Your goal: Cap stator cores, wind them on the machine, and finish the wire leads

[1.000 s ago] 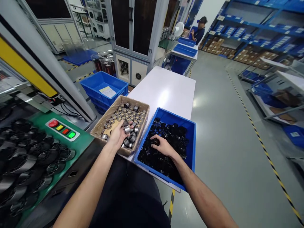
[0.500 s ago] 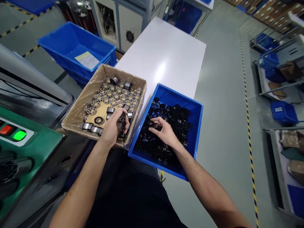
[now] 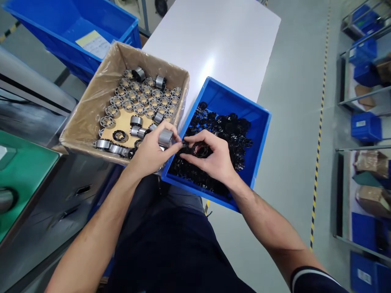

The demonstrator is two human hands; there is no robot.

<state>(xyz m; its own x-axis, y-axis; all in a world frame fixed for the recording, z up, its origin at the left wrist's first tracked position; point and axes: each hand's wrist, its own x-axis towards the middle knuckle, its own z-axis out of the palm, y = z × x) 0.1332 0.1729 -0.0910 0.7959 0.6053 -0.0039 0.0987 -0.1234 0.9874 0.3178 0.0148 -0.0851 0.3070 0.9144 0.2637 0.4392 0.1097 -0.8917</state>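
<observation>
My left hand (image 3: 152, 148) is closed around a silver stator core (image 3: 165, 137) at the carton's right edge. Its thumb and fingertips reach a black piece at the tips of my right hand. My right hand (image 3: 212, 154) is curled over the blue bin, gripping a black plastic ring (image 3: 202, 149); whether one or more rings are in it I cannot tell. Loose black rings (image 3: 232, 130) fill the bin (image 3: 259, 140) beneath. Inside the plastic-lined carton (image 3: 85, 110), stator cores stand in rows, several others lie on their sides, and a black-faced one (image 3: 120, 136) lies flat on the cardboard sheet.
A white table (image 3: 226, 36) extends behind the carton and bin. At upper left stands a larger blue crate (image 3: 55, 24) holding a paper sheet (image 3: 93, 44). A green-topped machine (image 3: 27, 171) is close on my left. Shelves with blue bins (image 3: 366, 126) line the right, beyond a striped floor line.
My left hand has moved right, from inside the carton to its edge, bringing the stator core beside my right hand. A black ring now shows clearly in my right hand. The view has shifted closer.
</observation>
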